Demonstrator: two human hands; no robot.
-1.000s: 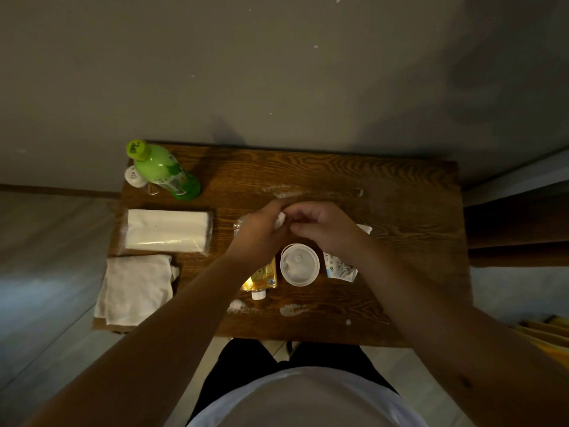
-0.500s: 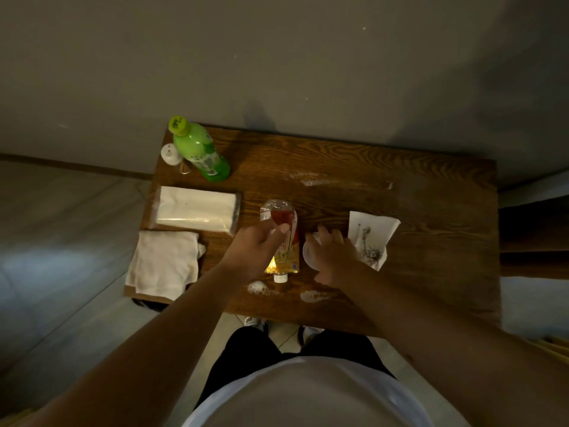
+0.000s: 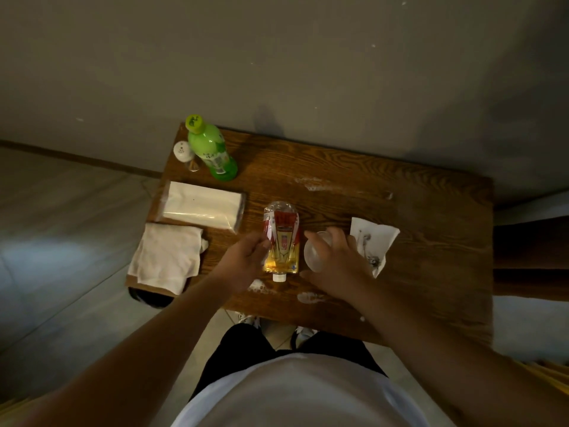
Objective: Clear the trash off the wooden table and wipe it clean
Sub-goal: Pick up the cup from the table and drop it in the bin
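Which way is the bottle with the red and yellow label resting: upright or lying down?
Lying down. The bottle lies flat on the wooden table, white cap pointing toward the person, base toward the wall.

We see on table [image 3: 415, 217]: upright bottle [image 3: 212, 149] far left, tissue pack [image 3: 201, 206] nearer, cloth [image 3: 167, 257] nearest; lying bottle [image 3: 281, 238] centre, cup [image 3: 314, 254] right, wrapper [image 3: 374, 241] further right.

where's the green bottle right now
The green bottle stands at the table's far left corner, beside a small white shaker.
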